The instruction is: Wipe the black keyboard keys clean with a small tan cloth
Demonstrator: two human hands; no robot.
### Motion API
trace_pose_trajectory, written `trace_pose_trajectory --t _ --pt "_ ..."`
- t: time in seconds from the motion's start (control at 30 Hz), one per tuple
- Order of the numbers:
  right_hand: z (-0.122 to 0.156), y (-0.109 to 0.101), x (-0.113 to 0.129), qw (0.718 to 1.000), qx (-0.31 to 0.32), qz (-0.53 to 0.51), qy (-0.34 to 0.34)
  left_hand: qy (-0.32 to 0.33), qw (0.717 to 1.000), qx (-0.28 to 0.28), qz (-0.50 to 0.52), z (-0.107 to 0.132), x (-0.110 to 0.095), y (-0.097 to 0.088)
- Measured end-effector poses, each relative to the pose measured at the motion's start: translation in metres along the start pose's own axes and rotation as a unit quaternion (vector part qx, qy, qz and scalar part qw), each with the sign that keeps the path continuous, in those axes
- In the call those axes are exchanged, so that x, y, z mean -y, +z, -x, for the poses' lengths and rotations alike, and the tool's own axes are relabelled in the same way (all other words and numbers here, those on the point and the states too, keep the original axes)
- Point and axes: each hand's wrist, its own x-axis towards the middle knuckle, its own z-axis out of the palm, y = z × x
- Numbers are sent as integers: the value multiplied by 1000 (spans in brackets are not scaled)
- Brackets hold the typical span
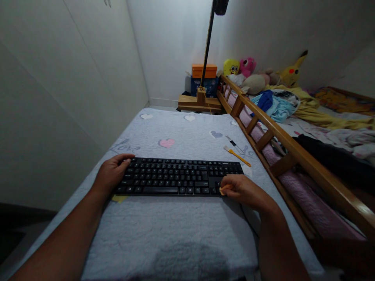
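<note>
A black computer keyboard (170, 177) lies on the pale blue quilted cover. My left hand (113, 171) grips its left end, fingers along the far corner and thumb at the side. Over the arrow keys near the right end, my right hand (238, 189) is closed on a small orange cloth (225, 189), pressed against the keys; most of the cloth is hidden in the fingers. A yellow-handled brush (238, 157) and a wire tool with a black grip (233, 143) lie beyond the keyboard's right end.
Something flat and yellow (119, 198) sticks out under the keyboard's near left corner. A wooden bed rail (272, 127) runs along the right, with clothes and plush toys behind it. At the back stand a wooden stand (200, 101) with a pole and an orange box (204, 70).
</note>
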Motion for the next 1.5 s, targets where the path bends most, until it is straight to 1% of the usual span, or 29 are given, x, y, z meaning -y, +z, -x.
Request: trace_pose_trajectory --t 0.17,0.37,0.53,0.6,0.7,0.8,0.87,1.0,1.2,1.37,1.5 --pt "2 -2 -4 1000 7 -19 0 -5 1000 -1 1 1 -1 0" --pt "6 -7 -10 998 16 -43 30 2 1000 3 4 0 2 0" --pt "8 -12 -7 997 12 -49 51 1 1000 0 7 -3 8 2" --pt "5 -10 -3 997 2 -61 40 6 1000 -2 6 -4 9 3" --pt "-1 -2 7 997 -25 -67 -1 7 1000 -3 2 -5 11 3" --pt "-8 10 14 998 -26 -29 -49 5 1000 -1 0 -6 11 3" --pt "-11 14 16 998 -19 -5 -58 9 1000 -3 -2 -5 11 3" --pt "-10 13 11 999 -17 8 -32 10 1000 -2 2 -5 10 2" --pt "-3 5 -1 1000 -3 -14 0 11 1000 -2 -4 -5 10 2" --pt "0 -1 -4 1000 6 -26 8 12 1000 -2 -14 -4 5 1" --pt "4 -5 -8 998 28 -55 25 6 1000 -5 -20 -3 4 1"
